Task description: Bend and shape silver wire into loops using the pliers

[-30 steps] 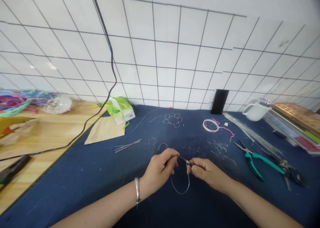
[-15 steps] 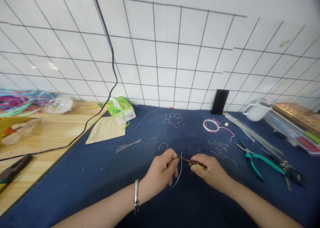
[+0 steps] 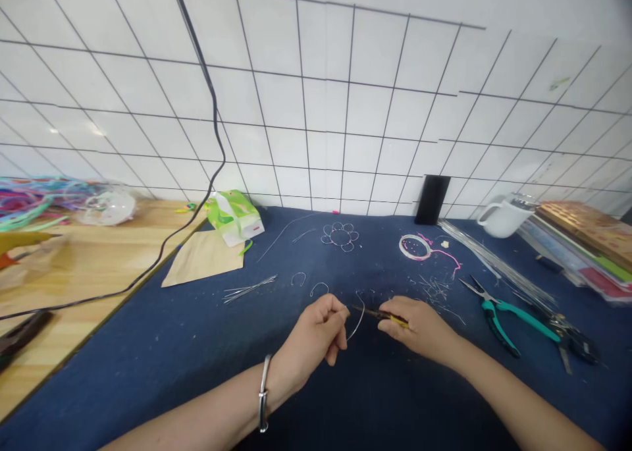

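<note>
My left hand (image 3: 316, 336), with a silver bangle at the wrist, is closed on the lower end of a thin curved wire (image 3: 363, 314). The wire stands up in an arc to the right of the fingertips. My right hand (image 3: 422, 327) grips dark-jawed pliers (image 3: 376, 314) with yellow on the handles. Their jaws point left and reach the wire; I cannot tell whether they pinch it. Just beyond my left hand lie two small bent wire pieces, one of them a hooked wire (image 3: 319, 288). Farther back is a flower-shaped wire ring (image 3: 340, 236) with several loops.
Teal-handled pliers (image 3: 513, 313) and wire scraps (image 3: 434, 290) lie right, near a long wire bundle (image 3: 494, 260). A round white-rimmed piece (image 3: 415, 247) has a pink cord. Straight wires (image 3: 250, 289), a paper bag (image 3: 202, 260) and a black cable (image 3: 165, 253) are left.
My left hand has shifted slightly left and its fingers have moved away from the jaws of the pliers. The wire's upper end has tilted; the pliers remain in my right hand.
</note>
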A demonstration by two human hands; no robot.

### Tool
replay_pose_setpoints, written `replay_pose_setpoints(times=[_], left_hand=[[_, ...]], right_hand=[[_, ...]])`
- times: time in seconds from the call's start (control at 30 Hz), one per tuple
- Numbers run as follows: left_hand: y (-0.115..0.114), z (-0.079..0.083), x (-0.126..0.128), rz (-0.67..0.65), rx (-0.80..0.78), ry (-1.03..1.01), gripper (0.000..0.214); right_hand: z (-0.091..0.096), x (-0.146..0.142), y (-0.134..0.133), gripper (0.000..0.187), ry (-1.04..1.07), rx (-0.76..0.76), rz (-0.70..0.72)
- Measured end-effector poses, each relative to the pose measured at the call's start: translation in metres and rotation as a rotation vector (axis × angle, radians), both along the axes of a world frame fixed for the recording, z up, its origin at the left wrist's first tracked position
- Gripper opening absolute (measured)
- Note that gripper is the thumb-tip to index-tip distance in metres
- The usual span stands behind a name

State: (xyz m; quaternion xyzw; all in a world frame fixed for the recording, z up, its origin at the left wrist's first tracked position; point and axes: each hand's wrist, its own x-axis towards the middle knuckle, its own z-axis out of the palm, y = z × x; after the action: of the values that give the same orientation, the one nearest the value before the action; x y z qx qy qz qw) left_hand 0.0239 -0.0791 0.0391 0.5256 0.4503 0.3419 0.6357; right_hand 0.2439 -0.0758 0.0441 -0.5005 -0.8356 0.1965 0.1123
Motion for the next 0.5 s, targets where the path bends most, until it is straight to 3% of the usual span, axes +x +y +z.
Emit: replay_pose_setpoints(times=[0.17, 0.27, 0.33, 0.43, 0.5], left_hand=[[0.010, -0.003, -0.006, 0.093, 0.276, 0.258, 0.016], [0.011, 0.000, -0.009, 0.087, 0.405, 0.395, 0.011], [0.010, 0.000, -0.009, 0.084, 0.505, 0.483, 0.008], [0.007, -0.003, -0.009, 0.068, 0.673, 0.599, 0.008], [0.005, -0.006, -0.009, 0.050, 0.760, 0.654, 0.008]], right_hand=[[-0.010, 0.011, 0.011, 0.035, -0.177, 0.267, -0.132], [-0.005, 0.009, 0.008, 0.035, -0.096, 0.333, -0.155], [0.005, 0.002, 0.000, 0.030, 0.116, 0.205, -0.157], [0.020, -0.013, -0.018, 0.038, 0.517, -0.214, -0.192], [0.024, -0.024, -0.028, 0.033, 0.646, -0.392, -0.201]])
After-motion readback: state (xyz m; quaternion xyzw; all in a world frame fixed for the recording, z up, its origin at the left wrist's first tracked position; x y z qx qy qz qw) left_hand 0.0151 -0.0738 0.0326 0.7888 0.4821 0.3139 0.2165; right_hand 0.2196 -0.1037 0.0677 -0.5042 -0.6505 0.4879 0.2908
